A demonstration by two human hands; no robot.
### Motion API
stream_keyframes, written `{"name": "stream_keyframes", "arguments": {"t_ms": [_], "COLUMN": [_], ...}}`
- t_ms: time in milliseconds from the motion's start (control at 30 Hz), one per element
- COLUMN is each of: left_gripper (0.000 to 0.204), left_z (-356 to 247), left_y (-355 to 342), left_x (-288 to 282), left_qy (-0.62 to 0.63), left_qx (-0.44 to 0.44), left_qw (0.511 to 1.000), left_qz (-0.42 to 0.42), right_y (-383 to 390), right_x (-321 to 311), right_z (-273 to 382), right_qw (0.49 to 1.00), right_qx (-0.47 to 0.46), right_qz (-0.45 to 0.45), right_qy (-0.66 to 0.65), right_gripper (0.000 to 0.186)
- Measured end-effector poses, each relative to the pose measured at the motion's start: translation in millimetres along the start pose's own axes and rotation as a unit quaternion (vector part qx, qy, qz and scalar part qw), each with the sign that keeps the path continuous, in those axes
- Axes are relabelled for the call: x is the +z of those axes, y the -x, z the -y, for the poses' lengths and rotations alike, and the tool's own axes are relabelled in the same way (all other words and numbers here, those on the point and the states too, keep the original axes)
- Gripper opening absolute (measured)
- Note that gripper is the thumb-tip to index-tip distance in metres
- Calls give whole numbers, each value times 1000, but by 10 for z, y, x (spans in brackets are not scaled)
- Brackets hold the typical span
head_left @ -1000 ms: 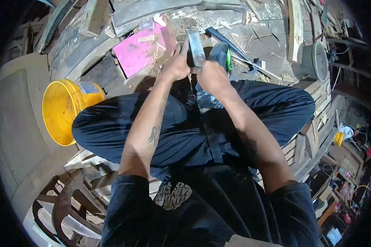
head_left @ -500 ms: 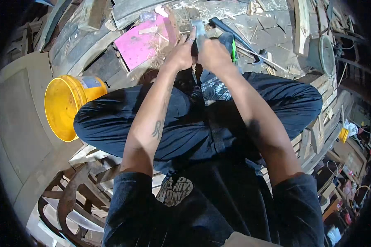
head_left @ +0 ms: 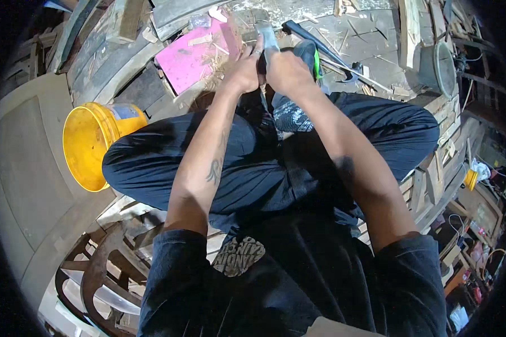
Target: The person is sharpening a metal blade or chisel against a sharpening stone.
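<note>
Head cam: right hand (head_left: 289, 73) fisted on flat blade (head_left: 267, 38), left hand (head_left: 243, 76) half-curled, hold unclear; you've slid forward beside the pink sheet (head_left: 180, 67), reaching further.

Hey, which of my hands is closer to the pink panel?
Left. Your left hand is just right of the pink panel, near its lower right edge in view; your right hand is farther right, beyond the left one.

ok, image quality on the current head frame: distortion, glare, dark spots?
Head view, all of it: fisheye bows the panel, corners black; metal tool pale, detail washed out, possibly glare; shirt dark; clutter at right dim, hard to sort out.
</note>
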State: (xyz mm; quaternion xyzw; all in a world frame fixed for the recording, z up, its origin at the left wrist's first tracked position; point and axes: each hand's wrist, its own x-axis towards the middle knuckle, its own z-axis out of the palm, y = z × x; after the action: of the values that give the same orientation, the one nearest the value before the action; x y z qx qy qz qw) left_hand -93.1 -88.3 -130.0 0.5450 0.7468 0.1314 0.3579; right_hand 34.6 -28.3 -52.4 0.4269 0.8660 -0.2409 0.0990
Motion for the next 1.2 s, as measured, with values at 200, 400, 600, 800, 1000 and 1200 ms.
{"name": "stream_keyframes", "arguments": {"t_ms": [200, 400, 600, 800, 1000, 1200], "left_gripper": [119, 117, 117, 116, 118, 120], "left_z": [-3, 3, 1, 27, 42, 15], "left_y": [43, 4, 42, 27, 55, 41], "left_x": [-25, -4, 7, 65, 64, 82], "left_qy": [10, 21, 29, -30, 39, 19], "left_qx": [-4, 1, 0, 16, 14, -5], "left_qw": [1000, 1000, 1000, 997, 998, 999], "left_qz": [-12, -20, -5, -63, -42, -38], "right_y": [-38, -66, -87, -19, -53, 2], "right_x": [35, 103, 108, 117, 3, 31], "right_z": [-4, -51, -57, -60, -10, -47], "right_qw": [1000, 1000, 999, 998, 999, 997], "right_qx": [11, 21, -6, 36, 35, 45], "right_qz": [15, 16, -27, 48, 25, 67], "right_qy": [2, -5, -35, 5, -32, 5], "right_gripper": [33, 31, 28, 33, 24, 35]}}
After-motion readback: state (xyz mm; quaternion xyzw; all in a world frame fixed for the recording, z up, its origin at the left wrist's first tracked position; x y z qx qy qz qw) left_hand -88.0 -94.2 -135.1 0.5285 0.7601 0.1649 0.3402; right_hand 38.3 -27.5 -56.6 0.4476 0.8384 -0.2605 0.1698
